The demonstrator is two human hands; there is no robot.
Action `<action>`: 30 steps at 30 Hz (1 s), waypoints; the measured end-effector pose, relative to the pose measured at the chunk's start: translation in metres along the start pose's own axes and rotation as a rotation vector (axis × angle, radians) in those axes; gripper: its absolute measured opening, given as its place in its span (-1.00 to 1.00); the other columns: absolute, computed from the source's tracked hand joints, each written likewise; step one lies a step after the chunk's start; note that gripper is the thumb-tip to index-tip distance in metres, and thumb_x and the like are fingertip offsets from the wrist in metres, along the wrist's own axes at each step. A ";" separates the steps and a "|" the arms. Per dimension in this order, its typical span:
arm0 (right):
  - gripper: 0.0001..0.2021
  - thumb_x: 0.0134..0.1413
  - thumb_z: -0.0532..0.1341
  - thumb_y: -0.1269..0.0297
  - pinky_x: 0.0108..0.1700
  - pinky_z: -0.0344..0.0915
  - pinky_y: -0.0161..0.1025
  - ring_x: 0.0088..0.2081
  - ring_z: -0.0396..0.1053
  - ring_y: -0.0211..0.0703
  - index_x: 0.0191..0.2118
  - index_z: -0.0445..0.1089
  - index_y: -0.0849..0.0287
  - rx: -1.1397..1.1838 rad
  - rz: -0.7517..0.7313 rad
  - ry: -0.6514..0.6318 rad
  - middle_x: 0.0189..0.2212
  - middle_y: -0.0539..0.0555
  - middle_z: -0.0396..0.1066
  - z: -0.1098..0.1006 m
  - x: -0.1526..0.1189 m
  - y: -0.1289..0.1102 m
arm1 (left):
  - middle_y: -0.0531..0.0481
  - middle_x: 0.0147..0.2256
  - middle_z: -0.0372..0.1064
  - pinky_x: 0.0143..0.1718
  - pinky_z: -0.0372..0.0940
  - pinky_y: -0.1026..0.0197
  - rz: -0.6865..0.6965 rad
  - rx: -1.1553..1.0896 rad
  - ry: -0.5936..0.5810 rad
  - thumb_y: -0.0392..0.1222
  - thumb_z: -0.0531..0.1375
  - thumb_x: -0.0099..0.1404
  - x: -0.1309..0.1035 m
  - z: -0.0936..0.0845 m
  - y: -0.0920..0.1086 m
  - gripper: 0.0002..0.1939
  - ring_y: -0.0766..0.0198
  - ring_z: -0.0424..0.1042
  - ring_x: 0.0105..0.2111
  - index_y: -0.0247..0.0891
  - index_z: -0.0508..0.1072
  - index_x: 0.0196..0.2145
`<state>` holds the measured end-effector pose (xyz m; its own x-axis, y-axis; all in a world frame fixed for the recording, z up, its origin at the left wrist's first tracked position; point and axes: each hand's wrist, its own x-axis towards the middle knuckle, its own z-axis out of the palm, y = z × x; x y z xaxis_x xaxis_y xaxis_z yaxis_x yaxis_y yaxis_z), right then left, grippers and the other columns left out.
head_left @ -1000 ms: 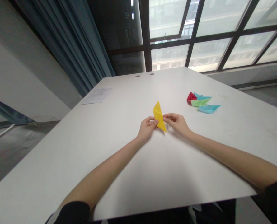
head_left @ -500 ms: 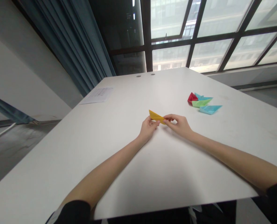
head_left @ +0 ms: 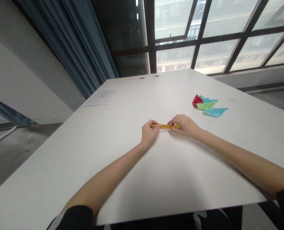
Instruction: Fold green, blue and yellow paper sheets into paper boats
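Observation:
A piece of folded yellow paper (head_left: 165, 126) is held level just above the white table, seen as a narrow strip. My left hand (head_left: 149, 131) pinches its left end between thumb and fingers. The right end is gripped by my right hand (head_left: 183, 125), whose fingers cover part of it. To the right, apart from my hands, lie folded paper boats: a red one (head_left: 197, 101), a green one (head_left: 206, 105) and a light blue one (head_left: 216, 112). Another blue paper piece (head_left: 205, 99) sits behind the green one, partly hidden.
The white table (head_left: 142, 179) fills most of the view. A printed sheet (head_left: 100, 97) lies at its far left edge. Two round grommets (head_left: 142, 78) are set near the back edge. Beyond stand a blue curtain (head_left: 84, 41) and large windows (head_left: 175, 57).
The yellow paper has turned from a slanted, pointed shape to a level, thin strip. My left hand has closed further over its end; my right hand has shifted slightly.

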<state>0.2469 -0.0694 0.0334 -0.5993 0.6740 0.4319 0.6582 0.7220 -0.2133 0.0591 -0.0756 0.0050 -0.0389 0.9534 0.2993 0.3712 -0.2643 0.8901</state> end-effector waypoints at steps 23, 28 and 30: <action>-0.72 0.00 0.13 0.19 -0.18 0.23 -0.17 -0.24 0.32 -0.09 -0.16 0.39 0.16 0.152 -0.073 -0.188 -0.31 0.12 0.43 -0.012 0.003 -0.001 | 0.07 -0.50 0.34 -0.46 0.17 0.33 0.071 0.119 -0.123 -0.33 0.10 -0.06 -0.004 -0.003 0.005 -0.91 0.39 0.25 -0.54 -0.28 0.38 -0.52; -0.69 0.00 0.13 0.21 -0.19 0.23 -0.17 -0.25 0.33 -0.09 -0.12 0.37 0.18 0.120 -0.060 -0.214 -0.29 0.14 0.43 -0.014 0.004 -0.001 | 0.08 -0.50 0.34 -0.47 0.17 0.34 0.115 0.162 -0.147 -0.35 0.10 -0.05 -0.005 -0.003 0.007 -0.89 0.39 0.24 -0.54 -0.28 0.39 -0.51; -0.68 0.00 0.14 0.18 -0.19 0.23 -0.17 -0.25 0.33 -0.09 -0.13 0.37 0.21 0.109 -0.055 -0.238 -0.29 0.15 0.43 -0.014 0.004 0.000 | 0.09 -0.50 0.35 -0.47 0.17 0.34 0.127 0.188 -0.162 -0.36 0.09 -0.04 -0.006 -0.003 0.007 -0.88 0.40 0.24 -0.54 -0.28 0.40 -0.50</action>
<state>0.2512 -0.0691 0.0476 -0.7319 0.6414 0.2300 0.5759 0.7627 -0.2942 0.0594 -0.0836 0.0105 0.1626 0.9292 0.3318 0.5300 -0.3659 0.7650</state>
